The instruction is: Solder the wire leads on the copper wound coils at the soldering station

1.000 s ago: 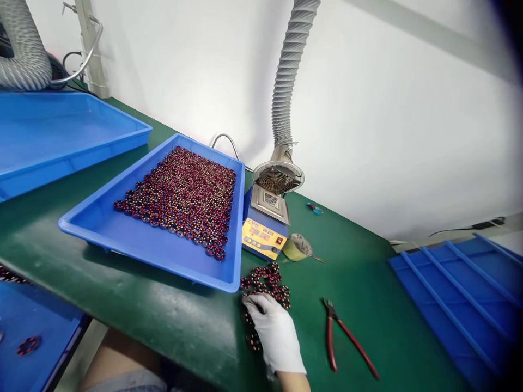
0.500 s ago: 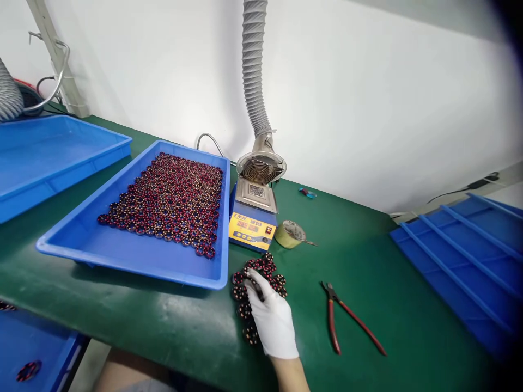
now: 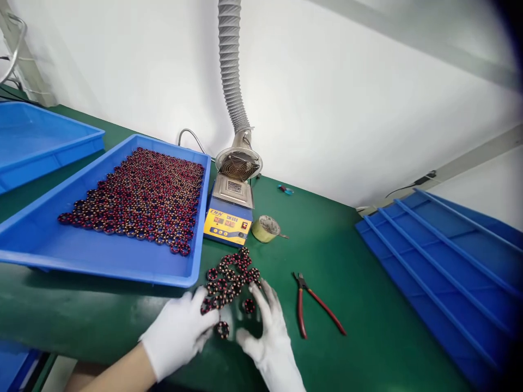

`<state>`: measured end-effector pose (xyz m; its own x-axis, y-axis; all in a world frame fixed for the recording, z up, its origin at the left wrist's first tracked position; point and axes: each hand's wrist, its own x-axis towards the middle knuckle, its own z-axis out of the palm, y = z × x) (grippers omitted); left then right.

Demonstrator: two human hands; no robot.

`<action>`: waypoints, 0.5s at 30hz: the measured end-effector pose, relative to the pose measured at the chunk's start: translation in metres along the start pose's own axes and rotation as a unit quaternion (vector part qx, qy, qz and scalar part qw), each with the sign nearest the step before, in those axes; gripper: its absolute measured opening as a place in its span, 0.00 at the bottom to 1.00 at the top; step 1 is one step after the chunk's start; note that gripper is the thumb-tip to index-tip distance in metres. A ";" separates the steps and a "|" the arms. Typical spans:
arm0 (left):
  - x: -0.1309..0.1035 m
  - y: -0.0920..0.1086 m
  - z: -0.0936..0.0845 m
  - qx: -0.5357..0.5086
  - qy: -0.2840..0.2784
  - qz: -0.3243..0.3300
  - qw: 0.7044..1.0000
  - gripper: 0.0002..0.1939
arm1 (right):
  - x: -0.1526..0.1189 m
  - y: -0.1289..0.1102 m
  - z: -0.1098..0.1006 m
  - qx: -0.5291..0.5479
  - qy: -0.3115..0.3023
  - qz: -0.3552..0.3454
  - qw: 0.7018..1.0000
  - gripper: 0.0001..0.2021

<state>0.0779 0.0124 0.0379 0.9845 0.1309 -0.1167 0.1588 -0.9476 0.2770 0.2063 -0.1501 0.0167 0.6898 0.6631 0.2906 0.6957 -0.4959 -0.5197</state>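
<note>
My left hand (image 3: pixel 180 329), in a white glove, rests at the left front of a loose pile of small ring-shaped coils (image 3: pixel 229 283), dark with red and copper spots. Its thumb and forefinger are apart, with a coil at the pile's edge between them. On the other side, my right hand (image 3: pixel 267 332), also gloved in white, has its fingers spread and its fingertips at the pile's right edge. One loose coil (image 3: pixel 249 306) lies by its fingers. Another single coil (image 3: pixel 223 330) sits between the two hands, close to the left thumb.
Left of the pile stands a blue tray (image 3: pixel 102 258) with many coils in rows. Behind are a yellow-fronted solder pot (image 3: pixel 226 226) under a fume duct (image 3: pixel 235 71), and a small round tin (image 3: pixel 265 228). Red-handled cutters (image 3: pixel 302 305) lie right, before a ribbed blue tray (image 3: pixel 441 272).
My left hand has come into view at the pile's left side. The right hand has drawn back from over the coils and spread its fingers. The whole view has shifted to the right.
</note>
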 end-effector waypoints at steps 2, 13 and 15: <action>0.021 0.008 0.001 0.002 0.021 0.012 1.000 0.18 | -0.010 0.010 0.006 -0.043 -0.030 0.001 0.999 0.38; -0.037 0.008 -0.025 -0.063 0.321 0.034 0.944 0.15 | -0.002 0.013 0.002 0.089 0.067 0.106 0.988 0.22; -0.083 -0.009 -0.009 -0.037 0.399 0.018 0.916 0.12 | -0.011 0.015 -0.002 0.111 0.121 0.124 0.979 0.18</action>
<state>-0.0041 0.0133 0.0540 0.7249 0.3000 0.6201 0.1015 -0.9369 0.3345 0.2095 -0.1665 0.0072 0.8776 0.3721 0.3023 0.4594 -0.4722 -0.7523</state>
